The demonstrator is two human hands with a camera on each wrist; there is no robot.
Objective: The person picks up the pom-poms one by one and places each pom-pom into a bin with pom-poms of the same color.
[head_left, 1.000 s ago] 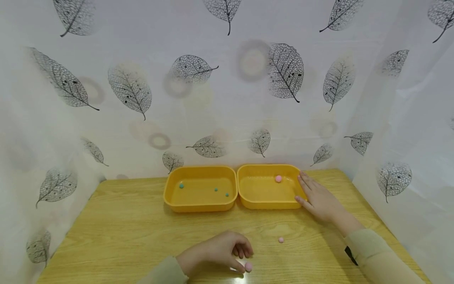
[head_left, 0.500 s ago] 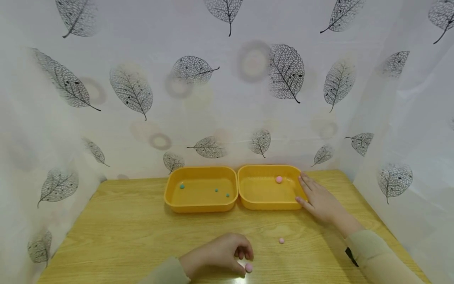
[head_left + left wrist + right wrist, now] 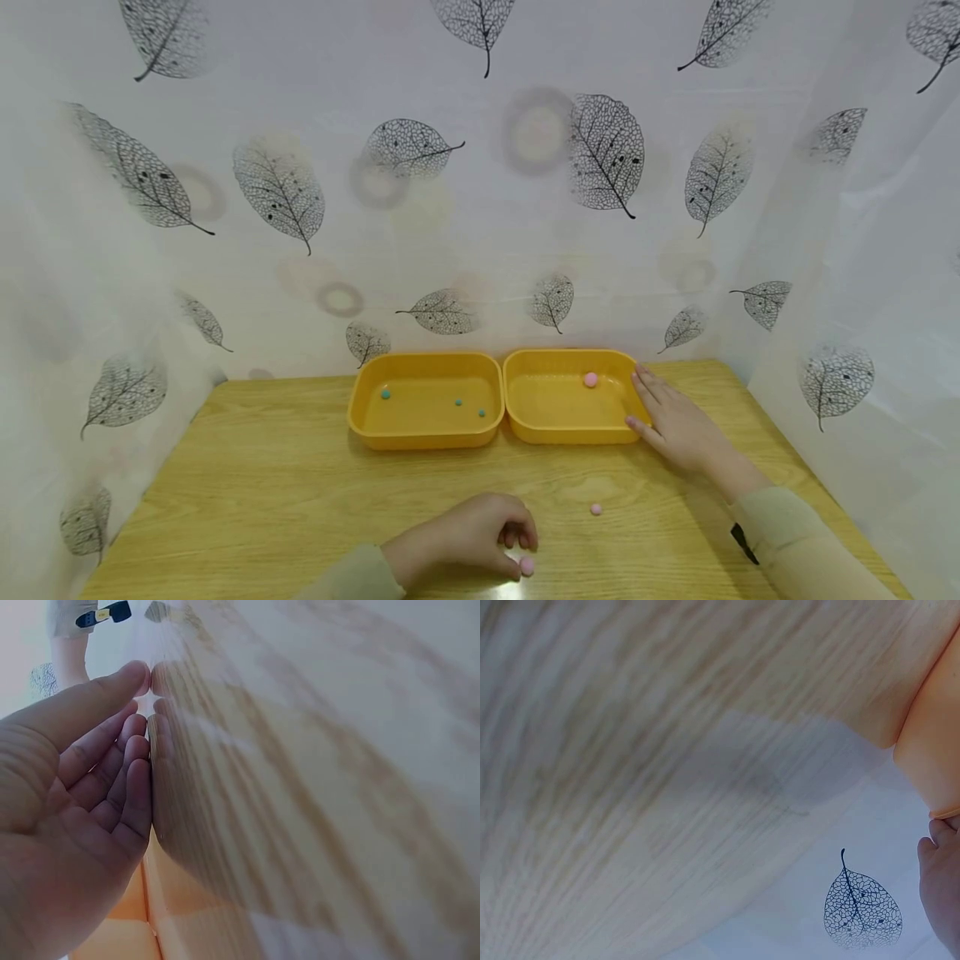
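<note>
My left hand rests low on the table at front centre, fingers bent and apart from the thumb. Its thumb tip is right at a pink ball; in the left wrist view the fingertips meet the tabletop and no ball shows. A smaller pink ball lies to the right. My right hand lies against the right end of a yellow tray, its fingers extended along the rim. Inside that tray sits another pink ball.
A second yellow tray stands directly left of the first, with three small teal balls, one of them a larger ball. Behind the wooden table hangs a white leaf-print curtain, which also runs along both sides.
</note>
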